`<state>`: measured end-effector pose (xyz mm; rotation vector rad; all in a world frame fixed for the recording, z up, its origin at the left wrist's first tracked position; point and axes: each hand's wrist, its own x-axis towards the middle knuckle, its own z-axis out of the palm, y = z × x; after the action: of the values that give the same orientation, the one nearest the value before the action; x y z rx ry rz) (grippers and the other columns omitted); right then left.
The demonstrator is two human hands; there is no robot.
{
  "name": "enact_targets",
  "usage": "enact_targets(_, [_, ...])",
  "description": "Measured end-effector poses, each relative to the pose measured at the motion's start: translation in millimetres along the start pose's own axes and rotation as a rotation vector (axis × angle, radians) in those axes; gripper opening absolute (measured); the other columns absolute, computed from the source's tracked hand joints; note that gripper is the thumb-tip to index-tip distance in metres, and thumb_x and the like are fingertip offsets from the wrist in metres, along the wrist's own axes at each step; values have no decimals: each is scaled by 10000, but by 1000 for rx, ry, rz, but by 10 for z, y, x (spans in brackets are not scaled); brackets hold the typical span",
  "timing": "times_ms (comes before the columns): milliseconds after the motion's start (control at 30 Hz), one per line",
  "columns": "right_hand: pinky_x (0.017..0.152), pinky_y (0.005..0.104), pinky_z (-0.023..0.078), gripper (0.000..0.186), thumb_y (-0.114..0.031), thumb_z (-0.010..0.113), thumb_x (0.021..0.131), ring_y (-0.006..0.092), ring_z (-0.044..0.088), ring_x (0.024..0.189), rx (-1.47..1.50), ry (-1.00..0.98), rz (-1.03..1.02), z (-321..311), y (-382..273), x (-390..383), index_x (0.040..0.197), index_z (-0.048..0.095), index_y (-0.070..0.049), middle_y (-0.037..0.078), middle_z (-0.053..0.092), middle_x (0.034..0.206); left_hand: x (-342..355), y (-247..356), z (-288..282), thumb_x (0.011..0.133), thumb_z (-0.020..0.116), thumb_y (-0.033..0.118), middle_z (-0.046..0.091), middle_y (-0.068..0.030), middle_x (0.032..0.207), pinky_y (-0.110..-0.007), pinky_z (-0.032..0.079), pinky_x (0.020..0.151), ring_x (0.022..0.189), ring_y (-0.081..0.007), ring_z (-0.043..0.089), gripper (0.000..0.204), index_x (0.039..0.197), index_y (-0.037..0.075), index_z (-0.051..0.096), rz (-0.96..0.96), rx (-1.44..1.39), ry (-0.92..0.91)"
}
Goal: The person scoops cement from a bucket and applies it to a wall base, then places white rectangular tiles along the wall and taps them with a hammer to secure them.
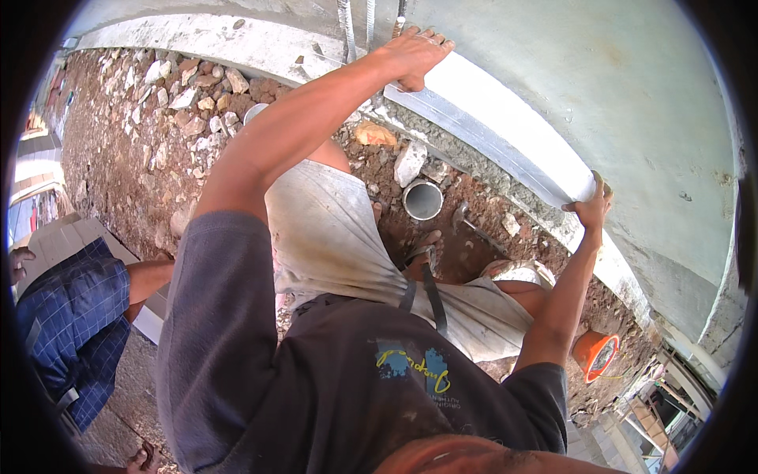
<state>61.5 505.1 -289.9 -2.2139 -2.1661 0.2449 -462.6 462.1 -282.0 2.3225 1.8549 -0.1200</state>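
Note:
A long, flat-sided bar [497, 118], bright white on top and grey along its near side, lies on a ledge at the foot of the grey wall. It looks like a straightedge, though glare hides its material. Over its left end my left hand [414, 57] is closed, the thumb down the near side and the fingers reaching across the top. My right hand [594, 204] grips the opposite end, thumb in front. Rough grey mortar [442, 136] shows along the ledge just below the bar.
Steel rods [347, 31] rise beside my left hand. Below the ledge, a round pipe mouth [422, 200] sits in soil near my feet. Broken stones [181, 99] cover the ground leftward. An orange bucket [595, 355] stands at the right. Another person in blue checked shorts [71, 300] is at the left.

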Motion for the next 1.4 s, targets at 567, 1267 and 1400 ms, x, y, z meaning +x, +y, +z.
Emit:
enact_targets(567, [1200, 535, 356, 1101, -64, 864, 618, 399, 399, 1473, 135, -113, -113, -283, 67, 136, 1616, 421, -207, 200, 377, 1614, 315, -7, -2, 567, 930, 242, 472, -216, 1582, -577, 379, 1154, 1515, -365, 395, 1163, 1574, 1, 400, -16, -49, -257])
enact_targets(1267, [1071, 566, 497, 688, -529, 613, 884, 427, 640, 1257, -106, -604, -22, 3357, -405, -1536, 1388, 641, -62, 269, 690, 1292, 444, -58, -203, 658, 923, 478, 704, -145, 1318, -501, 479, 1063, 1298, -350, 615, 888, 1445, 207, 613, -20, -196, -338])
enact_targets(1400, [1201, 598, 269, 804, -514, 680, 835, 422, 288, 1522, -526, -861, 162, 3188, -492, -1564, 1550, 483, -203, 195, 412, 1611, 503, -104, -39, 673, 915, 413, 729, -161, 1269, -483, 558, 963, 1168, -362, 698, 894, 1453, 123, 588, 32, -334, -354])
